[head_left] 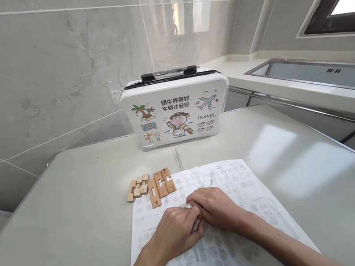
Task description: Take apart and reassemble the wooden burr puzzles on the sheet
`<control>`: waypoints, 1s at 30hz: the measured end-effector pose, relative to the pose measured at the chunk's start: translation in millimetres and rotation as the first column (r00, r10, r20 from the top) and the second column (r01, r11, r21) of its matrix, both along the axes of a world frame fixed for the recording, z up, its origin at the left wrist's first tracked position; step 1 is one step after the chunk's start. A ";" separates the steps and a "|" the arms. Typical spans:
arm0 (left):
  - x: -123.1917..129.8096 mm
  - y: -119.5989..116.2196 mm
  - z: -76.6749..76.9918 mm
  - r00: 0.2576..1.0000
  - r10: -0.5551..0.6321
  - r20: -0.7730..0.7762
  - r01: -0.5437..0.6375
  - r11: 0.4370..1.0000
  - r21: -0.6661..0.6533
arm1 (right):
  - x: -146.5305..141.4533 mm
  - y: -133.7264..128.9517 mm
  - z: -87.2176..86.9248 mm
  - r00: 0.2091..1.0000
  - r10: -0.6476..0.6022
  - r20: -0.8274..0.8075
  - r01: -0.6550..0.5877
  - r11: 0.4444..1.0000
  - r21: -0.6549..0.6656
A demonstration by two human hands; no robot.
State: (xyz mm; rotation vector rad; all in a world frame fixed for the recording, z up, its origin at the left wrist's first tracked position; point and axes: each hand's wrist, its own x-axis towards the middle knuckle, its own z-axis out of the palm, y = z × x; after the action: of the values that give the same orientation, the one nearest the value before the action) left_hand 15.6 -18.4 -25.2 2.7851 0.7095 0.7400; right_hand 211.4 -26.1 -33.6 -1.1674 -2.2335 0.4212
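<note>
Grey-tiled walls back the pale surface. Left hand and right hand are pressed together on the printed sheet; closure is undeterminable, any contents hidden. Wooden blocks lie near; a case stands behind.

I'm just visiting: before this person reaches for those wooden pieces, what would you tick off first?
1. Both hands free: the left hand and right hand meet on the instruction sheet; whether they hold anything, cannot tell.
2. Wooden pieces in reach, just past the left hand: ok.
3. Pieces lie flat on the table: ok.
4. Sheet lies flat: ok.
5. Sheet readable: diagrams too faint, cannot tell.
6. Carry case stands clear behind: ok.
</note>
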 end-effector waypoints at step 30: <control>-80.1 78.7 6.7 0.699 0.715 0.008 -0.709 0.694 -0.128 | -0.7 -1.2 9.1 1.000 -0.007 0.003 0.007 0.997 -0.071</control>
State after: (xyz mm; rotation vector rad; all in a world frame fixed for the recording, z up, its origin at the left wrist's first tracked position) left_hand -64.5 60.4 -18.5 2.3091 1.8110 0.8408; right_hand 210.7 -27.3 -24.5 -1.2122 -2.2330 0.4998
